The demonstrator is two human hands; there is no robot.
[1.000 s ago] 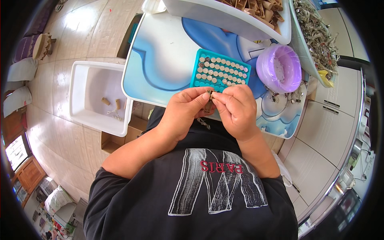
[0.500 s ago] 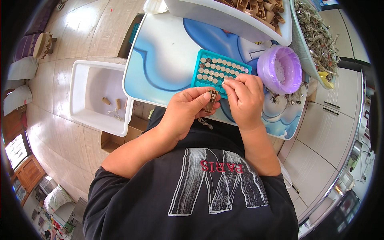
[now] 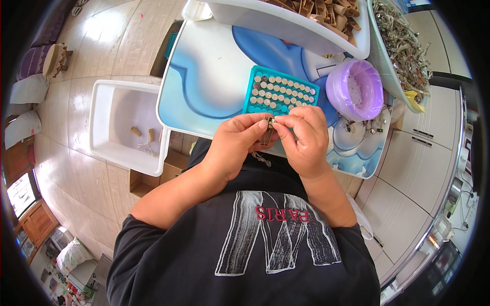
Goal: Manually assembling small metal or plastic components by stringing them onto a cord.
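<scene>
My left hand (image 3: 235, 137) is closed round a narrow brown-and-gold case (image 3: 267, 136), with small metal parts showing at its upper end. The thumb and forefinger of my right hand (image 3: 308, 143) pinch a small silvery piece (image 3: 274, 121) against that end; the fingers mostly cover it, so its exact shape is hidden. Just beyond both hands lies a shallow teal tray (image 3: 248, 94), holding rows of round silvery discs (image 3: 274, 94) that look like button cells. The right hand overlaps the tray's near right corner.
A purple-lined tub (image 3: 337, 94) stands right of the tray, beside loose metal bits (image 3: 375, 122). Behind are a white bin (image 3: 291, 30) of brown casings and a basket (image 3: 380, 56) heaped with metal parts. Lower left, another white bin (image 3: 109, 140) contains a few brown casings.
My right hand has come away from the tray toward me and left, and its fingertips now meet the upper end of the case. The left hand stays nearly still.
</scene>
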